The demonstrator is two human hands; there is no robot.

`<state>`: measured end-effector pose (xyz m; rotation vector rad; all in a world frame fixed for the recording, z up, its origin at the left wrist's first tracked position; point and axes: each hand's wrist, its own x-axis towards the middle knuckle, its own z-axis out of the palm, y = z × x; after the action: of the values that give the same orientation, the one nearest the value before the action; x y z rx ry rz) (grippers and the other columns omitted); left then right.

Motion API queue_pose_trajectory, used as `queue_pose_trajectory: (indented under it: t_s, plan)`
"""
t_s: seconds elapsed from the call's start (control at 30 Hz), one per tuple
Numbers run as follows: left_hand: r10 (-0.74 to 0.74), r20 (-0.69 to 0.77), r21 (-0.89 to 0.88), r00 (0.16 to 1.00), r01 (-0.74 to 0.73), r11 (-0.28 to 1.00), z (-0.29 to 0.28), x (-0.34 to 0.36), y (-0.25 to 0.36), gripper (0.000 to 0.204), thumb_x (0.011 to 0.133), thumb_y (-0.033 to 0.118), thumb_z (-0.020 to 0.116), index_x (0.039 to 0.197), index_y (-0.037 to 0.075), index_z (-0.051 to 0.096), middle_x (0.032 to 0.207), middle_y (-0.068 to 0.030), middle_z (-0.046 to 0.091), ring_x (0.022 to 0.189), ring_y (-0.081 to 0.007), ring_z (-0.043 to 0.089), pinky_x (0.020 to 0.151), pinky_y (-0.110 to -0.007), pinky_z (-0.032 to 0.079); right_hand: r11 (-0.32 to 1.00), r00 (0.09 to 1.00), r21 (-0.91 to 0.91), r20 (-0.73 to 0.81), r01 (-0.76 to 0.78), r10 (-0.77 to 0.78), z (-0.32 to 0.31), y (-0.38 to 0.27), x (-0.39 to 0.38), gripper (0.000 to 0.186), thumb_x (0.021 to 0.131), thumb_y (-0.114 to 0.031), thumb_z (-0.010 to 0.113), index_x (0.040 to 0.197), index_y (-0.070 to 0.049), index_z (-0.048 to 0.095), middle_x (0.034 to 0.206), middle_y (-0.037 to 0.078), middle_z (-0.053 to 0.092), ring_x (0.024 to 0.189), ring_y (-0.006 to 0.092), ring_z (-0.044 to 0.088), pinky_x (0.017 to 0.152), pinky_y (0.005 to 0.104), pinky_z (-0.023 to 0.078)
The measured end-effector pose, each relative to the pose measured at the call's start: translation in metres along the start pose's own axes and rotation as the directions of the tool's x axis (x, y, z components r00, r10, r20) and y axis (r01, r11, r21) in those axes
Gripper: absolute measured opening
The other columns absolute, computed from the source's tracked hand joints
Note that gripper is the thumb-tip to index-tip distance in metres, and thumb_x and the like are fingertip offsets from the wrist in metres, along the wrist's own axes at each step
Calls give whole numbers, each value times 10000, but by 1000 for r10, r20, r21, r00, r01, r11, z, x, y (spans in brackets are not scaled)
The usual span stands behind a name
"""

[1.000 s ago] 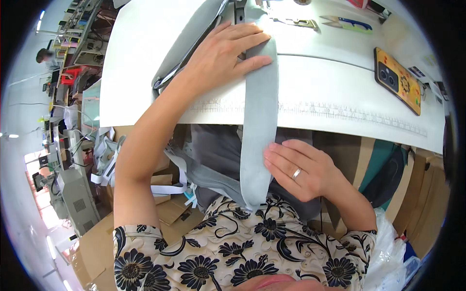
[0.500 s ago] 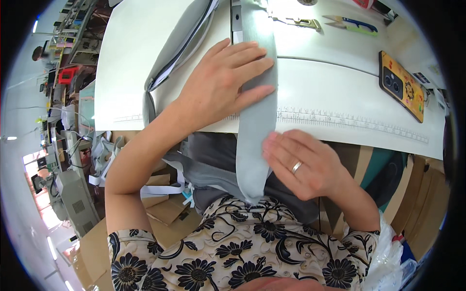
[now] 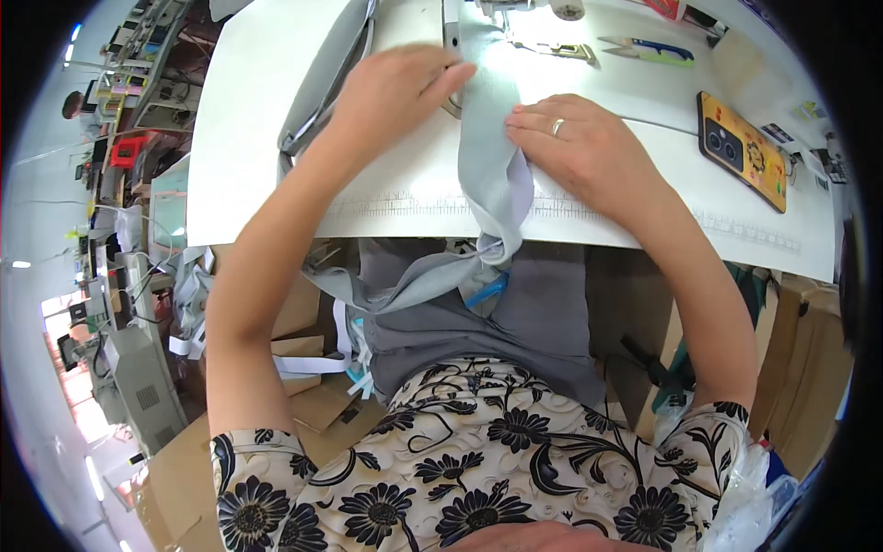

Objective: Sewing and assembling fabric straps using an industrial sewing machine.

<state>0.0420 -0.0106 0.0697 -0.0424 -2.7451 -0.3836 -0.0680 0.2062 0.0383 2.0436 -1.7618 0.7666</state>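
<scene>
A long grey fabric strip [image 3: 487, 129] runs from under the sewing machine head [image 3: 524, 7] toward me. It twists at the table's front edge, showing a paler underside, and its tail hangs across my lap to the left. My right hand [image 3: 584, 152] grips the strip's right edge with fingers pressed together, thumb hidden. At the strip's left, my left hand [image 3: 395, 92] has its fingers stretched out and thumb apart, slightly blurred; contact with the strip cannot be made out. Left of that hand lies a grey zippered fabric piece [image 3: 322, 83], partly covered by my forearm.
On the white table [image 3: 248, 129], a printed ruler scale [image 3: 405, 202] runs along the front. Thread snips [image 3: 648, 51] lie at the back right, near a brass-coloured metal attachment [image 3: 566, 51]. A phone in a yellow case [image 3: 743, 152] is farther right. Cardboard [image 3: 175, 478] lies below left.
My left hand has lifted off the strip's top and shifted up-left. My right hand has moved up onto the table with the strip's edge. The strip has slid farther, now twisted at the table edge.
</scene>
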Motion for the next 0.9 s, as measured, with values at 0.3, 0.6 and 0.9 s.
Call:
queue_pose_trajectory:
  t_s: [0.3, 0.6, 0.9]
  plan:
    - [-446, 683, -54, 578, 649, 759, -29, -141, 113, 336, 900, 315, 669, 1015, 1, 630, 753, -80, 671, 614, -167, 617, 577, -275, 482, 990, 993, -94, -67, -108, 101, 6, -4, -8, 155, 819, -97, 619, 956, -39, 662, 979, 93, 692, 943, 247, 655, 821, 351, 523]
    - [-405, 597, -752, 693, 659, 20, 44, -201, 133, 296, 961, 240, 605, 1119, -10, 602, 875, 14, 637, 740, -26, 527, 634, -214, 450, -2, 510, 726, 485, -688, 711, 23, -148, -73, 241, 878, -198, 702, 936, 34, 680, 719, 23, 651, 656, 43, 552, 593, 212, 446]
    - [-523, 394, -811, 756, 553, 189, 36, -167, 126, 325, 890, 128, 688, 1132, -32, 540, 1024, -112, 673, 916, -104, 629, 815, -248, 522, -52, 457, 816, 374, -576, 807, 48, -146, -82, 183, 895, -162, 678, 871, 20, 678, 653, -18, 600, 618, 19, 526, 533, 197, 398]
